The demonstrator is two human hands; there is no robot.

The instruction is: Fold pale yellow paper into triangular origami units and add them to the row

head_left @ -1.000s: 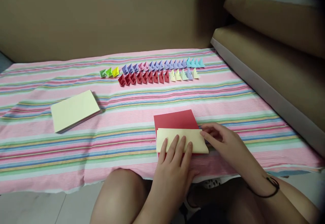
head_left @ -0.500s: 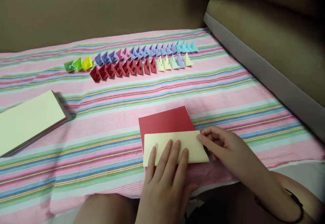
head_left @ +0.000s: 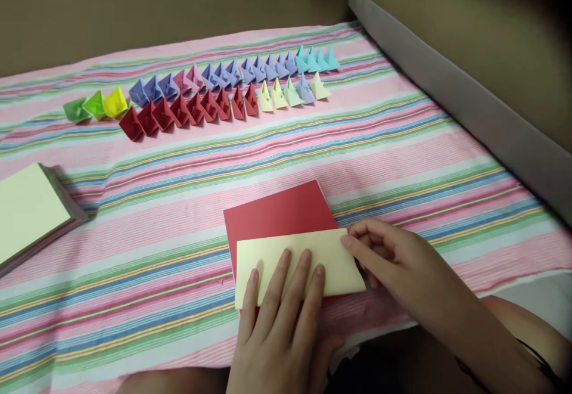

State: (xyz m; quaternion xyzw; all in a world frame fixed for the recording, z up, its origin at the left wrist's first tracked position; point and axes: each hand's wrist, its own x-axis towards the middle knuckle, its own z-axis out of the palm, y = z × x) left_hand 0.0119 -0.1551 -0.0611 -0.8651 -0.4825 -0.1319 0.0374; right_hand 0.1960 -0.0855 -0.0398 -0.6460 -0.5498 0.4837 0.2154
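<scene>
The pale yellow paper [head_left: 331, 257] is a folded oblong

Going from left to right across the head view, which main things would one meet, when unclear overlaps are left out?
Paper stack → yellow origami → red origami row → left hand → right hand.

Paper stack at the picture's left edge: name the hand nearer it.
Left. The left hand lies on the pale yellow sheet, to the right of the paper stack; the right hand is farther right, at the sheet's right edge.
</scene>
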